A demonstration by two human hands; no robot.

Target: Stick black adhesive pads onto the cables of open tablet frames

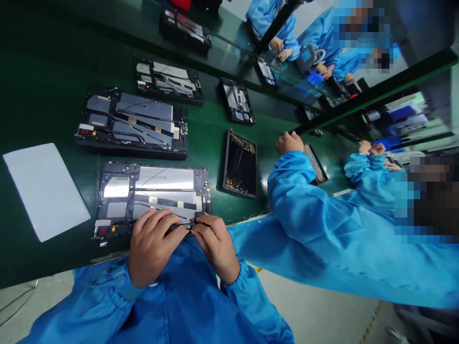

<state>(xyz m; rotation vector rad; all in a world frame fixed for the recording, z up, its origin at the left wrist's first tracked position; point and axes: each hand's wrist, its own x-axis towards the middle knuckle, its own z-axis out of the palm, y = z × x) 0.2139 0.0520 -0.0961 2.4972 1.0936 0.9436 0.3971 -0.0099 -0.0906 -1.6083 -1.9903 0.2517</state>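
An opened tablet chassis [154, 191] lies at the near edge of the green belt [53, 86], its silver plates and thin cables showing. Both my hands rest on its near rim. My left hand [152, 246] is curled, its fingertips pinching a small dark part or cable at that rim. My right hand [215, 246] is also closed, pinching the same spot from the other side. The two sets of fingertips almost touch. What they hold is too small to name.
A white sheet [45, 188] lies left of the chassis. More opened tablets [132, 122] [168, 80] [239, 164] lie farther along the belt. A co-worker's blue sleeve [304, 200] reaches over the belt at right; other people in blue work beyond.
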